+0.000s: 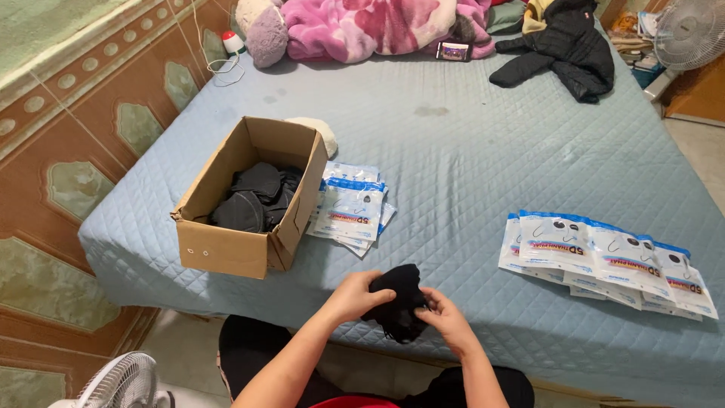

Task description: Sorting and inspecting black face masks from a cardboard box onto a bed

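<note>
Both hands met over the near edge of the bed [468,151], closed on a small bunch of black masks [399,298] that hung between them: the left hand [356,295] clasped the bunch from its upper left side, fingers wrapped over the top, while the right hand [445,317] pinched it from the lower right, as if the stack was being squared or counted where it could be seen plainly from above. The bunch sat just over the quilted blue cover rather than resting flat on it, so its loose ear loops dangled at the bottom. To the left stood an open cardboard box [234,253] with its flaps up, and more black masks [257,198] lay heaped loose inside it, within easy reach of the left hand. Just beside the box, touching its right wall, lay a small fanned stack of flat white-and-blue pouches [349,211], close to the supply of masks. Well apart on the right, a longer row of the same pouches [604,257] was spread overlapping like shingles, each one showing; whether those were filled could not be told. Farther up the bed, out of the working area, lay a black jacket [563,45], a pink blanket [362,26] and a phone [455,51], pushed toward the head end so the near half stayed free for sorting.
</note>
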